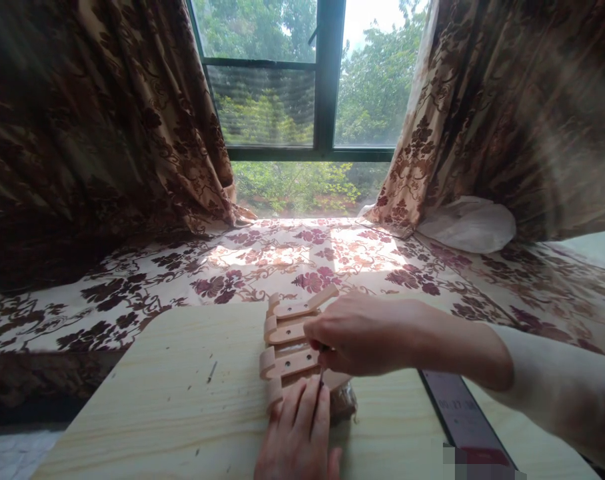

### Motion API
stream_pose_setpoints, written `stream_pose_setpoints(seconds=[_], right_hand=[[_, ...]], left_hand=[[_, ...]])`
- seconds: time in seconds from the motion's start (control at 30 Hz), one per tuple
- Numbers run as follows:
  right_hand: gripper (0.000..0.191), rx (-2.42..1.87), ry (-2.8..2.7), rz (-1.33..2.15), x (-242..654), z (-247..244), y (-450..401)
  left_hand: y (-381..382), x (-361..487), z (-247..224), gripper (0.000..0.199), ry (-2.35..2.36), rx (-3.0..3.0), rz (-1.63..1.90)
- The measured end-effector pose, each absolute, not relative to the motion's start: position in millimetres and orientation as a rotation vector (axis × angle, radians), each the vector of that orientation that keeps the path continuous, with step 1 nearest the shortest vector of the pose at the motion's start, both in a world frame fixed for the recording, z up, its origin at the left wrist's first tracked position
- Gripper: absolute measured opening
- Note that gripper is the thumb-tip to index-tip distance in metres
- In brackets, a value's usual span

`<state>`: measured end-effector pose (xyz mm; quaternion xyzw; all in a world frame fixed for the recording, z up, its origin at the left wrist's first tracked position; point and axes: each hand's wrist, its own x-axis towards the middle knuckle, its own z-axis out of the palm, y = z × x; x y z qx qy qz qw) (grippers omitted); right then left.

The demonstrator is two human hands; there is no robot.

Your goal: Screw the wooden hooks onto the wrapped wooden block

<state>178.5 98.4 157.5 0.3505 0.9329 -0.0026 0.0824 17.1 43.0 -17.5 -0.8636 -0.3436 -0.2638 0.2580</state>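
Several light wooden strips [296, 361] with curved, raised left ends lie in a row on the pale wooden table, dark screws or screw holes showing along them. My right hand [355, 333] is closed in a fist above their right ends, around a thin-shafted dark tool [321, 380] whose handle is mostly hidden. Its shaft points down towards the nearest strip. My left hand [300, 427] rests over that strip, fingers stretched out, fingertips beside the shaft. Partly beneath the strips is a brown bundle [343, 402] in clear plastic.
A phone [460, 410] with a running timer lies at the right, below my right forearm. Small dark bits and a little screw-like piece [212, 371] are scattered on the table [147, 400]. Beyond are a floral-covered ledge [262, 273], a white plastic bag [472, 223], curtains and a window.
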Motion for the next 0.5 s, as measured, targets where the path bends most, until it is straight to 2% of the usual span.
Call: stream_pose_setpoints(seconds=[0.13, 0.33, 0.5], right_hand=[[0.014, 0.964, 2.738, -0.033, 178, 162, 96], [0.018, 1.05, 2.782, -0.042, 181, 153, 99], [0.02, 1.003, 2.823, -0.126, 179, 158, 98]], left_hand=[[42, 15, -19, 0.036, -0.928, -2.359, -0.707], [42, 15, -22, 0.035, -0.94, -2.358, -0.715], [54, 11, -37, 0.026, -0.845, -2.28, -0.688]])
